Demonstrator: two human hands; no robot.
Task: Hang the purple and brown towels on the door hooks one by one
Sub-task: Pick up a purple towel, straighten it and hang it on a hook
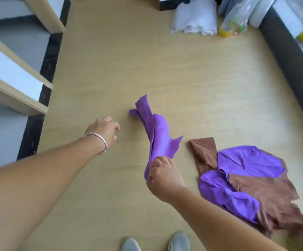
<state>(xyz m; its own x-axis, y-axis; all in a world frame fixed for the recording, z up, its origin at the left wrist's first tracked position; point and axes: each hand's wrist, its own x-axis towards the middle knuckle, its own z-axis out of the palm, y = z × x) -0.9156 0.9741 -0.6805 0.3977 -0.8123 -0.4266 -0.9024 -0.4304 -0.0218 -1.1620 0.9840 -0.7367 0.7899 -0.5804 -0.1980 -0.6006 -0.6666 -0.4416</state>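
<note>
- I see my right hand (162,175) pinching one purple towel (156,134) by its near end, fingers curled round the cloth.
- That towel's long axis runs from my hand away and slightly left; its far tip points up-frame over the wooden floor (165,69), loose edges flaring to the sides.
- My left hand (104,132), with a silver bracelet (100,142) on the wrist, hovers left of the towel, fingers loosely curled, gripping nothing.
- To the right lies a heap of towels (246,182), purple and brown mixed, one brown corner pointing toward the held towel.
- Far side: a white cloth (194,20) beside clear plastic bottles (235,20); I cannot tell their contents.
- Grey shoes (178,241) show at the bottom edge.
</note>
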